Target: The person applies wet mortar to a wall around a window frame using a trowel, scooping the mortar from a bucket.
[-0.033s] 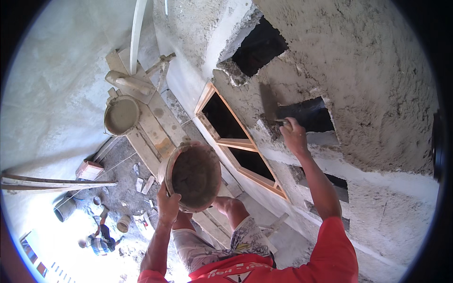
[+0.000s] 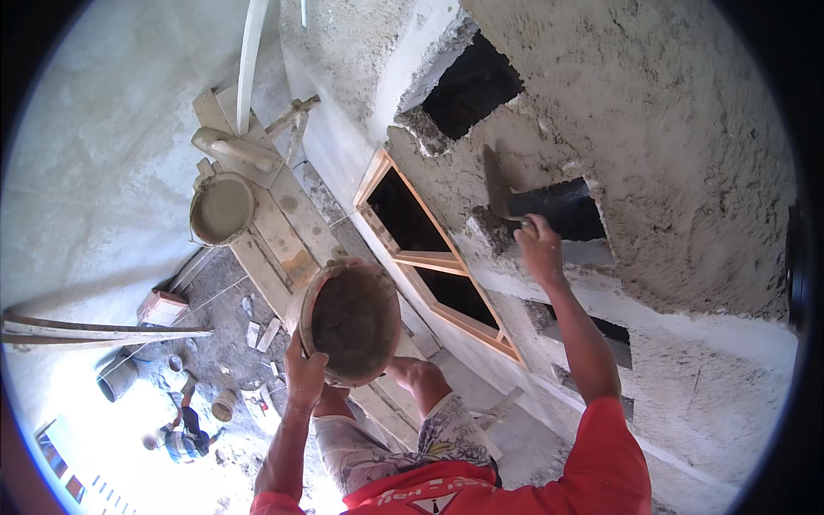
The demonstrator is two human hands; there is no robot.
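Note:
My left hand (image 2: pixel 306 375) is closed on the rim of a round mortar bucket (image 2: pixel 354 324), which is tilted so that its dark, mortar-smeared inside shows. At the wall, the fingers of my right hand (image 2: pixel 541 247) wrap round the handle of a trowel (image 2: pixel 495 178). Its long blade points up and away, close to the fresh grey plaster beside a square dark opening (image 2: pixel 562 210). A ragged lump of masonry (image 2: pixel 487 230) sticks out just below the blade. Whether the blade touches the plaster, I cannot tell.
I am up on scaffold planks (image 2: pixel 283 227). A second bucket of mortar (image 2: pixel 221 209) and a wooden float (image 2: pixel 236 150) lie on them. A wooden window frame (image 2: pixel 446 257) is set in the wall. Far below, a person (image 2: pixel 184 438) works among buckets on the rubble floor.
My right hand has shifted slightly to the right and nearer. The trowel blade has turned, showing a narrower face. My left hand and the bucket have barely moved.

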